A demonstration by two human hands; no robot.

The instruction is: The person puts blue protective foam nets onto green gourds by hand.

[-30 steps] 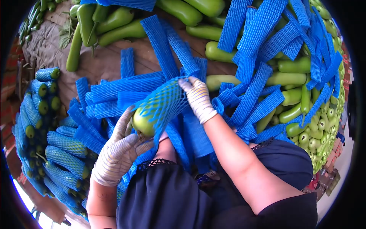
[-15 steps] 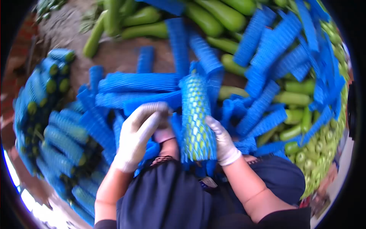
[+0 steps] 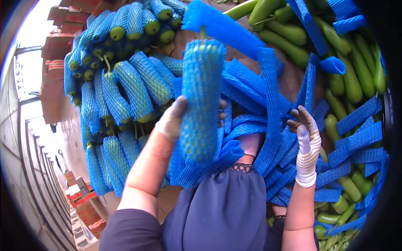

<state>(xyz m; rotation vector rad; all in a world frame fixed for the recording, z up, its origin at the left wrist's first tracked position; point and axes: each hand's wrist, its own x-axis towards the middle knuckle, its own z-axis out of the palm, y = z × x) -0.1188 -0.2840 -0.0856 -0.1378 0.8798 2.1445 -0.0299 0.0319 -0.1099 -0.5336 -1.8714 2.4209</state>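
Observation:
My left hand [image 3: 171, 120], in a white glove, is wrapped round a green bottle gourd [image 3: 201, 104] covered by a blue foam net sleeve. The gourd stands nearly upright in front of me, its stem poking out at the top. Off to the right, my gloved right hand [image 3: 307, 146] has its fingers apart with nothing visible in them. It is nearest to loose blue net sleeves [image 3: 289, 144], which lie scattered across my lap and the floor.
Sleeved gourds [image 3: 138, 85] are stacked in rows at the left. Bare green gourds [image 3: 354, 69] lie in a heap at the right, with sleeves strewn over them. Cardboard boxes [image 3: 58, 75] stand at the far left.
The view has swung left towards the stacked gourds. My left hand has taken hold of the sleeved gourd, while my right hand has let go of it and moved away right.

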